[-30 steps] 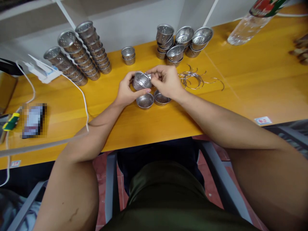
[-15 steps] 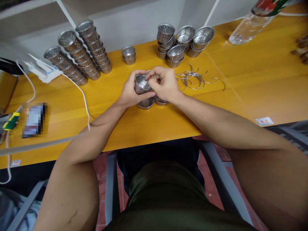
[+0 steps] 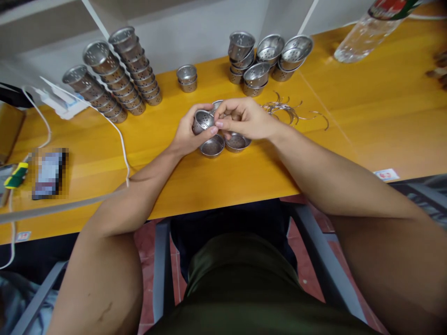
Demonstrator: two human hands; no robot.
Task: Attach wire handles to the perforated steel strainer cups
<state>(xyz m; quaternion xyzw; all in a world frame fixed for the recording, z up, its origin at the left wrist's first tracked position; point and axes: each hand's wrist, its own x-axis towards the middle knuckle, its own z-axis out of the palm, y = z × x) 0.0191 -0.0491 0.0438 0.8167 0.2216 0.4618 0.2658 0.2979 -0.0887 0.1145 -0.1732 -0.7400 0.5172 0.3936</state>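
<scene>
My left hand [image 3: 186, 135] is closed around a small perforated metal cup [image 3: 201, 122], held tilted above the yellow table [image 3: 223, 177]. My right hand [image 3: 244, 120] is closed in a pinch against the cup's right side; what its fingertips hold is hidden. Directly below the hands two more metal cups [image 3: 211, 146] [image 3: 236, 142] sit open side up on the table. A pile of thin wire rings [image 3: 289, 110] lies just right of my right hand.
Three leaning stacks of perforated cups [image 3: 115, 74] stand at the back left, a short stack [image 3: 186, 78] behind the hands, a cluster of cups [image 3: 265, 58] at back right. A plastic bottle [image 3: 366, 32] lies far right. White cable [image 3: 118, 139], phone [image 3: 49, 174] on the left.
The cup has been turned in my hands and lowered slightly. My right hand shifted from the cup's top to its right side, uncovering the two cups on the table.
</scene>
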